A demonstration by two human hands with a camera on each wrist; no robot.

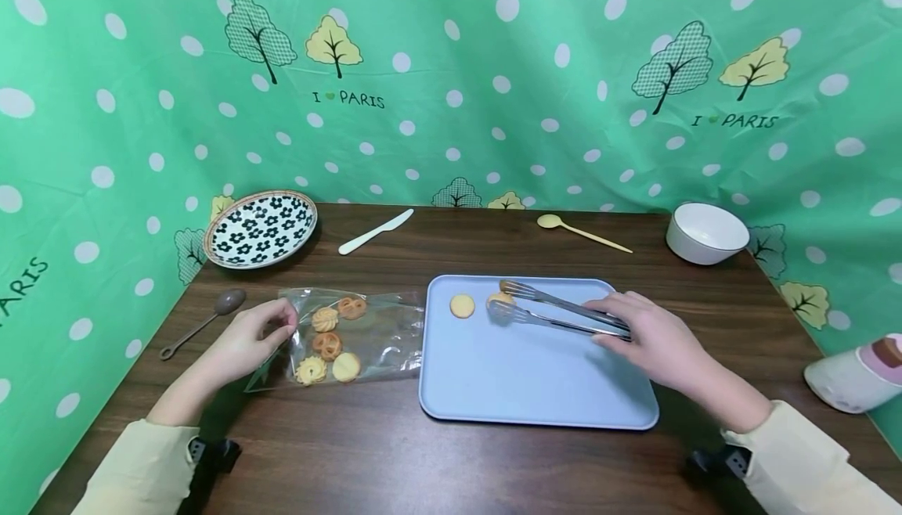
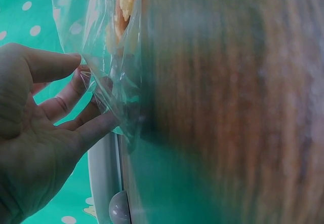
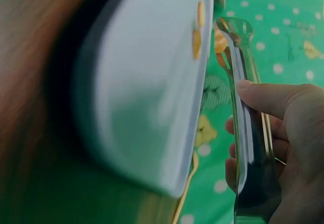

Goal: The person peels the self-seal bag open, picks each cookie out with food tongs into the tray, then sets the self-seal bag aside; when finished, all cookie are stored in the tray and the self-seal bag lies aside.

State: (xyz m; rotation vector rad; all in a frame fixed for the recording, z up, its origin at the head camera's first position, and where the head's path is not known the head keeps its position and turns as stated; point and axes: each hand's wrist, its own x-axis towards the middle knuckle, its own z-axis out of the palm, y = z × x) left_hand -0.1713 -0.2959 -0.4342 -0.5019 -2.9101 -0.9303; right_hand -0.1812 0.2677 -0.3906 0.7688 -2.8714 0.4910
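My left hand (image 1: 257, 335) pinches the near-left edge of a clear plastic bag (image 1: 395, 335) between thumb and fingers. Several cookies lie in the bag, among them a pretzel-shaped cookie (image 1: 327, 346) and a round one (image 1: 346, 367). In my right hand (image 1: 651, 335) are metal tongs (image 1: 557, 307), held above the blue tray (image 1: 535, 390). An orange-brown cookie (image 3: 220, 42), partly hidden, shows between the tongs' tips in the right wrist view. On the tray lie a round cookie (image 1: 462, 306) and another cookie (image 1: 500, 298), partly covered by the tongs.
A flower-patterned plate (image 1: 262, 229) and a dark spoon (image 1: 204, 325) are at the left. Along the back lie a white knife (image 1: 377, 232) and a yellow spoon (image 1: 583, 233). A white bowl (image 1: 707, 233) stands back right, and a white-and-pink container (image 1: 856, 374) at the right edge.
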